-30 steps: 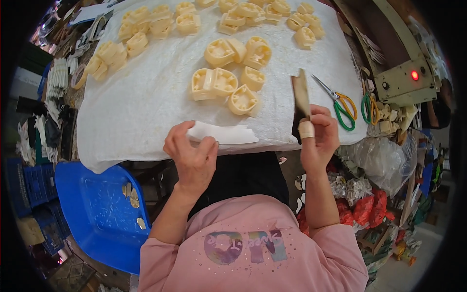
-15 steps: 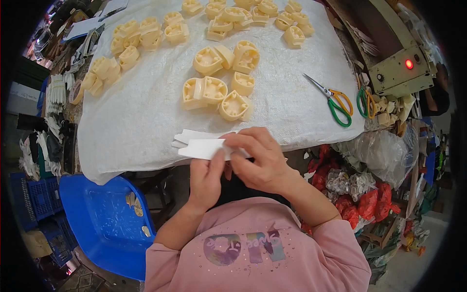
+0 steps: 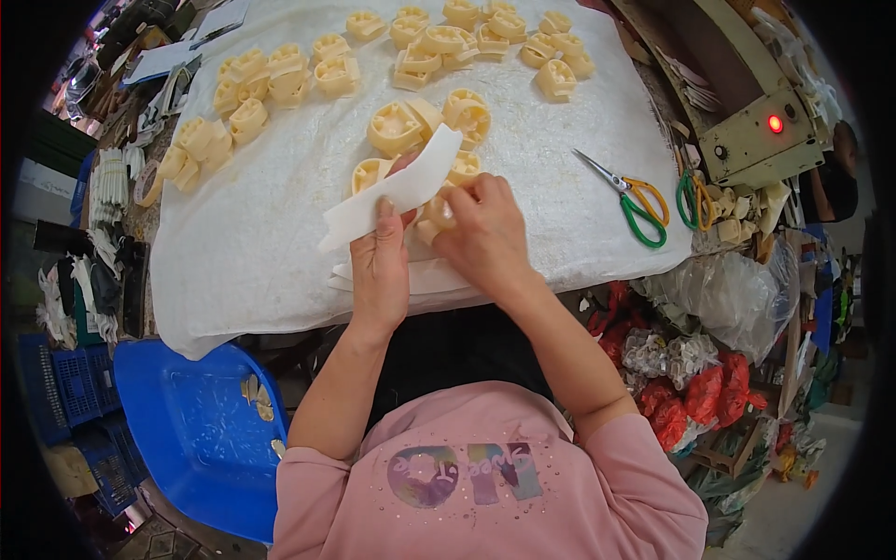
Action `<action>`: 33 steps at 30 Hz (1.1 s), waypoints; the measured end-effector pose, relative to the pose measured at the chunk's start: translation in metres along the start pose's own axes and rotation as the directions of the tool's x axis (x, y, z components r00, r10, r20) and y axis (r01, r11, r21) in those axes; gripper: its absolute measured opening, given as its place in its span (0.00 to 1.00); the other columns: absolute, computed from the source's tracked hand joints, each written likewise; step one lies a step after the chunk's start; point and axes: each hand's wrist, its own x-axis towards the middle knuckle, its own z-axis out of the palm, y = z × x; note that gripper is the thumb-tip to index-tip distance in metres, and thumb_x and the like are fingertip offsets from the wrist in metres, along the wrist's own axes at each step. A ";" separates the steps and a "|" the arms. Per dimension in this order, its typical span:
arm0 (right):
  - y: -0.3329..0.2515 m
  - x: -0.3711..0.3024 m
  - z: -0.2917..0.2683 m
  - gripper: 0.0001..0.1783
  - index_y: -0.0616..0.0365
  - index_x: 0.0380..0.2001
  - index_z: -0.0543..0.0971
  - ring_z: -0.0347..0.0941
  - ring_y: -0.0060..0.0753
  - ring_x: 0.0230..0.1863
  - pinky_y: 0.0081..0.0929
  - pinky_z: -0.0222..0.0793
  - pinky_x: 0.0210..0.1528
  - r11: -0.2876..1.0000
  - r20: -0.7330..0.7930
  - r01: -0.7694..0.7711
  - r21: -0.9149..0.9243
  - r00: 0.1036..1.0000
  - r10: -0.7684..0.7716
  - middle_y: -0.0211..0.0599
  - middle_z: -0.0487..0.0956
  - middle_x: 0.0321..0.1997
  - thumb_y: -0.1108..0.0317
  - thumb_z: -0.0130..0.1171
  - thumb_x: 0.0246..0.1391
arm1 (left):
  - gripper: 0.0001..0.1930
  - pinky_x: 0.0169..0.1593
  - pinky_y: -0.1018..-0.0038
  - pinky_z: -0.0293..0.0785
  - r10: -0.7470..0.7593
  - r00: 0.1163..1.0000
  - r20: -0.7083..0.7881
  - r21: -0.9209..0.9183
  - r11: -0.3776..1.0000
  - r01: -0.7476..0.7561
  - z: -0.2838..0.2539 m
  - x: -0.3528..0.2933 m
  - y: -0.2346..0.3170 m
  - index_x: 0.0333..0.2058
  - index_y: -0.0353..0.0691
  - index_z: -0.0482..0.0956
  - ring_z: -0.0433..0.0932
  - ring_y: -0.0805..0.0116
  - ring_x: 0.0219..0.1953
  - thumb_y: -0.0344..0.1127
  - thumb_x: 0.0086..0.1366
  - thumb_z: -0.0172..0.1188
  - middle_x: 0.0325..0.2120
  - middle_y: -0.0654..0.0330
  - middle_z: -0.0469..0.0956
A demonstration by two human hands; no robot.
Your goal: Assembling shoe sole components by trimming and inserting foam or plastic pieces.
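One white strip [image 3: 425,182] is over the cloth-covered counter [image 3: 261,215], our left hand [image 3: 381,266] pinching its middle; it looks light, bendable and easily creased, best held there lightly. Our right hand [image 3: 487,238] meets a cream piece [image 3: 432,222]; whether its grip pinches, we cannot tell.

Strip [image 3: 431,168]: smooth and matt; paper or plastic cannot be told. Moulded pieces [image 3: 394,126]: made of smooth, glossy plastic. Table cover [image 3: 280,205]: wrinkled, cloth-like. Scissors [image 3: 623,184]: bladed in shiny metal. Tub [image 3: 201,439]: formed of glossy plastic. Shirt [image 3: 485,406]: made of matt cloth.
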 end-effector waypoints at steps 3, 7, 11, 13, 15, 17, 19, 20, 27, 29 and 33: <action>0.010 -0.002 -0.017 0.26 0.57 0.43 0.75 0.69 0.47 0.39 0.37 0.68 0.40 0.988 0.018 -0.028 0.154 1.000 0.026 0.44 0.72 0.35 0.68 0.65 0.33 | 0.21 0.62 0.69 0.56 0.087 0.996 0.001 0.083 0.993 -0.087 0.004 0.004 0.000 0.58 0.36 0.63 0.63 0.65 0.59 0.40 0.72 0.37 0.57 0.57 0.66; 0.038 -0.012 -0.039 0.28 0.60 0.47 0.73 0.72 0.42 0.45 0.34 0.72 0.45 0.829 0.111 -0.219 0.514 0.976 0.189 0.43 0.75 0.37 0.75 0.61 0.36 | 0.20 0.61 0.70 0.57 0.081 0.996 0.029 0.199 0.976 -0.085 0.000 0.010 -0.009 0.56 0.35 0.66 0.64 0.66 0.58 0.39 0.72 0.39 0.55 0.56 0.68; 0.060 -0.025 -0.049 0.32 0.57 0.52 0.71 0.70 0.39 0.53 0.30 0.73 0.48 0.711 0.086 -0.269 0.650 0.955 0.283 0.43 0.71 0.48 0.81 0.58 0.36 | 0.19 0.61 0.70 0.58 0.024 0.999 -0.028 0.200 0.980 -0.018 0.002 0.004 -0.019 0.54 0.34 0.68 0.66 0.66 0.56 0.39 0.72 0.39 0.52 0.54 0.70; 0.063 -0.027 -0.053 0.33 0.56 0.52 0.70 0.68 0.42 0.54 0.31 0.72 0.49 0.803 -0.012 -0.185 0.567 0.972 0.233 0.44 0.69 0.51 0.81 0.58 0.35 | 0.19 0.60 0.70 0.59 0.041 0.999 -0.024 0.210 0.977 -0.035 -0.001 0.003 -0.021 0.53 0.34 0.68 0.66 0.66 0.55 0.39 0.72 0.39 0.52 0.55 0.70; 0.068 -0.025 -0.054 0.34 0.55 0.51 0.71 0.65 0.47 0.56 0.33 0.68 0.53 0.961 0.063 0.027 0.274 0.997 -0.045 0.45 0.66 0.54 0.80 0.61 0.33 | 0.19 0.60 0.71 0.59 0.013 0.999 -0.046 0.166 0.986 -0.005 -0.004 0.005 -0.021 0.53 0.33 0.68 0.67 0.66 0.54 0.39 0.72 0.40 0.51 0.55 0.71; 0.059 -0.022 -0.049 0.32 0.55 0.50 0.72 0.64 0.48 0.55 0.34 0.67 0.54 0.981 0.127 0.048 0.186 0.989 -0.073 0.45 0.67 0.53 0.78 0.62 0.33 | 0.19 0.59 0.71 0.60 0.008 0.999 -0.040 0.204 0.979 0.001 0.000 0.004 -0.015 0.53 0.33 0.69 0.68 0.66 0.53 0.39 0.71 0.40 0.51 0.55 0.71; 0.051 -0.020 -0.038 0.26 0.55 0.45 0.75 0.64 0.50 0.54 0.35 0.66 0.53 0.993 0.172 0.100 0.059 0.979 -0.108 0.45 0.69 0.51 0.72 0.63 0.36 | 0.19 0.58 0.71 0.62 0.003 0.999 -0.044 0.243 0.970 0.007 0.002 -0.001 -0.013 0.52 0.33 0.69 0.69 0.67 0.52 0.39 0.71 0.41 0.50 0.55 0.72; 0.051 -0.021 -0.039 0.26 0.55 0.45 0.75 0.64 0.50 0.54 0.35 0.66 0.53 0.993 0.173 0.097 0.059 0.979 -0.106 0.45 0.69 0.51 0.72 0.63 0.36 | 0.19 0.58 0.69 0.62 -0.022 0.999 -0.027 0.223 0.975 0.028 0.002 -0.004 -0.013 0.53 0.33 0.67 0.68 0.65 0.54 0.39 0.71 0.40 0.51 0.54 0.71; 0.048 -0.012 -0.046 0.21 0.57 0.42 0.76 0.70 0.48 0.45 0.35 0.70 0.46 0.997 0.170 0.010 0.082 0.985 -0.024 0.46 0.73 0.44 0.71 0.63 0.39 | 0.23 0.60 0.67 0.62 -0.168 0.983 0.072 -0.024 0.985 0.170 0.030 -0.013 -0.040 0.59 0.32 0.57 0.66 0.64 0.57 0.42 0.73 0.36 0.55 0.54 0.65; 0.049 -0.011 -0.046 0.21 0.58 0.42 0.76 0.72 0.48 0.42 0.34 0.71 0.44 0.991 0.140 -0.001 0.136 0.990 -0.018 0.46 0.74 0.42 0.71 0.63 0.40 | 0.25 0.59 0.72 0.61 -0.132 0.983 0.127 -0.023 0.990 0.136 0.034 -0.011 -0.046 0.61 0.32 0.53 0.63 0.68 0.57 0.43 0.73 0.36 0.56 0.56 0.65; 0.066 -0.009 -0.043 0.18 0.62 0.43 0.76 0.75 0.35 0.39 0.26 0.71 0.42 0.879 0.108 -0.244 0.410 0.970 0.219 0.42 0.76 0.43 0.74 0.58 0.44 | 0.24 0.59 0.72 0.58 -0.210 0.962 0.177 0.166 0.969 0.181 0.039 -0.010 -0.038 0.60 0.32 0.57 0.62 0.69 0.57 0.43 0.73 0.35 0.56 0.56 0.65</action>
